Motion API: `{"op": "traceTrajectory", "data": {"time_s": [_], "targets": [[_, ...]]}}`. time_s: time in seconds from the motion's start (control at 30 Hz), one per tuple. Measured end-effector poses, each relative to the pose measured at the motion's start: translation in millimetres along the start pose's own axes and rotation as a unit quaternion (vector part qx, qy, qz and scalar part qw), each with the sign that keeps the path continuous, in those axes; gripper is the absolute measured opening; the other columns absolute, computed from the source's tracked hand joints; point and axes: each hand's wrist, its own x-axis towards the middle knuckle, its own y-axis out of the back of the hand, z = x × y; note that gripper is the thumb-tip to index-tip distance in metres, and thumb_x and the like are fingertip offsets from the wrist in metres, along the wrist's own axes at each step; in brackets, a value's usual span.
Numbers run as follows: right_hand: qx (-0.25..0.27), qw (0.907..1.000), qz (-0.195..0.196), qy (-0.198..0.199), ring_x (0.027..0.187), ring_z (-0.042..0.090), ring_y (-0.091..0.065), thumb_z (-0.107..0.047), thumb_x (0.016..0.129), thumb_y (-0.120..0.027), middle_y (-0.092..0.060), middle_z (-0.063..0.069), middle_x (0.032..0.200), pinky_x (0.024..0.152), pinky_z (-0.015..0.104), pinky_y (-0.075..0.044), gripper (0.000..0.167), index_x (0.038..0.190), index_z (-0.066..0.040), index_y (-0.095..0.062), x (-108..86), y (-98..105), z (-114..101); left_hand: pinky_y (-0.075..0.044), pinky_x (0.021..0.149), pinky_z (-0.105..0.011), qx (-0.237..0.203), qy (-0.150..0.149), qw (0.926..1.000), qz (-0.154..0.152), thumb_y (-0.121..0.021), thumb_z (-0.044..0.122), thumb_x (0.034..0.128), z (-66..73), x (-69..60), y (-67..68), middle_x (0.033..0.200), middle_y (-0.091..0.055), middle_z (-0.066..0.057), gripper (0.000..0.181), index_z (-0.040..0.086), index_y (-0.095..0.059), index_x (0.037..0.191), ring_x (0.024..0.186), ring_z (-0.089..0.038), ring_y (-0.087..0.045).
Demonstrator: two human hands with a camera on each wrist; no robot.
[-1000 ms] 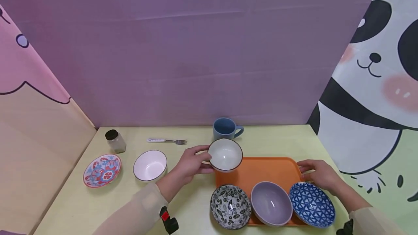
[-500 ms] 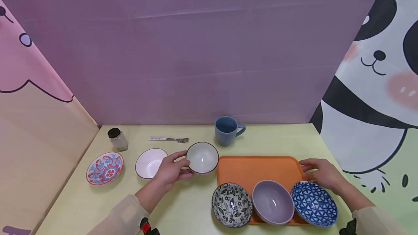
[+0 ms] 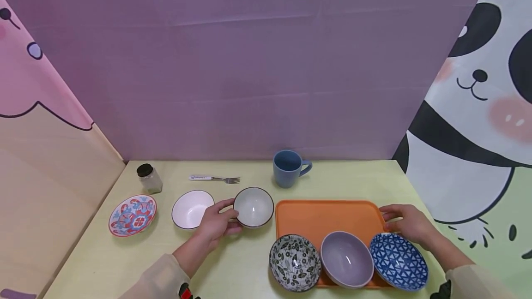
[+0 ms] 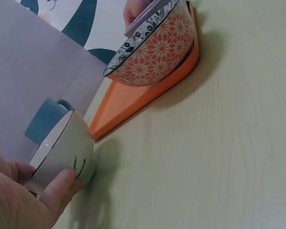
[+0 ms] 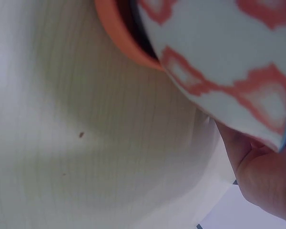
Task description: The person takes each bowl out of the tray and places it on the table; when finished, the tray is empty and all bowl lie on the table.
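Clock bearings are running with twelve o'clock pointing away from the person. The bench is carrying all the tableware. On it, the orange tray is lying at four o'clock from the cream bowl and is supporting a blue patterned bowl at its four o'clock corner, a purple bowl at six and a floral bowl at eight.

Change of state: the cream bowl is no longer overlapping the tray's ten o'clock corner, as it was a second ago; it is now occupying the gap between the tray and the white bowl. From where I am standing, this is apparently bringing the work to a placing step, off the tray. Whether the base is touching the bench, I cannot tell.

The hands are working well apart. The left hand is gripping the cream bowl, which is sitting at two o'clock from it. The right hand is lying at the tray's two o'clock edge, with the cream bowl at nine o'clock, well away; whether its fingers are gripping that edge, I cannot tell.

Relative to the cream bowl, the red-and-blue dish is resting at nine o'clock, the mug is standing between one and two, and the fork is lying at ten.
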Motion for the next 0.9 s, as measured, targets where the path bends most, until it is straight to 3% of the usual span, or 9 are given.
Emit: {"op": "traceTrajectory", "data": {"time_s": [0.23, 0.57, 0.9], "targets": [[-0.007, 1.0, 0.001, -0.007, 0.094, 0.025, -0.069, 0.001, 0.091, -0.069, -0.066, 0.025, 0.118, 0.079, 0.041, -0.065, 0.052, 0.14, 0.009, -0.053, -0.7, -2, -1, -0.066, 0.073, -0.041, 0.006, -0.001, 0.9999, -0.011, -0.058, -0.001, 0.0958, -3.6, -2.7, -1.7, 0.105, -0.07, -0.031, 0.055, -0.006, -0.044, 0.149, 0.072, -0.023, -0.073], [-0.009, 1.0, 0.002, -0.004, 0.095, 0.025, -0.069, 0.002, 0.091, -0.069, -0.065, 0.026, 0.118, 0.078, 0.041, -0.065, 0.052, 0.14, 0.01, -0.053, 0.6, -1, -2, -0.065, 0.076, -0.044, 0.009, -0.005, 0.9999, -0.008, -0.058, 0.0, 0.0954, -8.0, -2.8, -2.5, 0.1, -0.072, -0.028, 0.057, -0.003, -0.044, 0.151, 0.073, -0.024, -0.074], [-0.009, 0.9999, -0.004, -0.006, 0.093, 0.025, -0.07, 0.0, 0.09, -0.07, -0.065, 0.027, 0.119, 0.077, 0.04, -0.065, 0.055, 0.141, 0.009, -0.052, 2.4, 2, -1, -0.065, 0.078, -0.048, 0.019, -0.027, 0.9989, -0.033, -0.055, 0.006, 0.1033, -15.1, -5.9, 0.4, 0.118, -0.067, -0.036, 0.058, -0.002, -0.034, 0.157, 0.089, -0.033, -0.076]]}}
